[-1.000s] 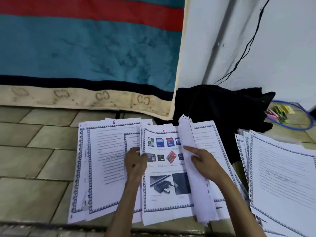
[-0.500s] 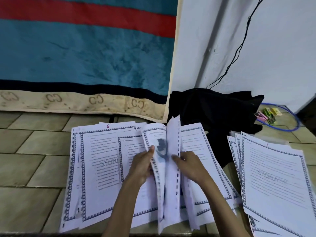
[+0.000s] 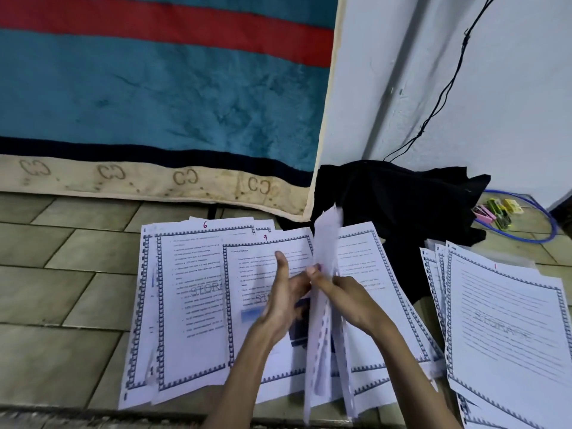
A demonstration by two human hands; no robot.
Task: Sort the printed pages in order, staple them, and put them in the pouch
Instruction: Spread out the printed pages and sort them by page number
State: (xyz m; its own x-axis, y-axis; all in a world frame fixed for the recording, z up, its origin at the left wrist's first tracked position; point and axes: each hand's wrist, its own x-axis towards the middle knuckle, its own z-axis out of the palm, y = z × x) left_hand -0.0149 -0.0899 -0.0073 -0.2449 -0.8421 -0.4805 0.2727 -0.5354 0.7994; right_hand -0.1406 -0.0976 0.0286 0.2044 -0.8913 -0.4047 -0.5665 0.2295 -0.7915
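Floor: tan tiles (image 3: 55, 261), on which every sheet is laid; a dark sill is seen along the near edge.
Room: a white wall (image 3: 510, 97) is seen beyond the grip, with a black cable (image 3: 445, 88) hung down it; a teal and red blanket (image 3: 148, 97) with a cream hem is draped beyond and to the left.
Grip: a raised sheaf (image 3: 323, 305) of pages is pinched on edge by the right hand (image 3: 346, 297), thumb and fingers closed on it; the left hand (image 3: 283, 300) is held just left of the sheaf, fingers straight, and whether paper is touched by it cannot be told through the blur.
Pages: three spreads are counted. Page 9 (image 3: 257, 274) lies directly under the left hand; page 6 (image 3: 188, 292) lies partly beneath it, further left; a fan of sheets (image 3: 380, 292) lies under and right of the grip.
Right pile: a separate stack (image 3: 507, 329), topped by a page marked 1, is set well to the right, apart from the fan.
Cloth: one black cloth (image 3: 402, 205) is heaped beyond the grip, against the wall.
Clips: a small cluster of coloured clips (image 3: 495, 210), too small to be counted, is seen far right, inside a blue loop (image 3: 538, 224).
Open room: bare tile is left to the left of page 6; a narrow strip of floor is left between the fan and the right pile.
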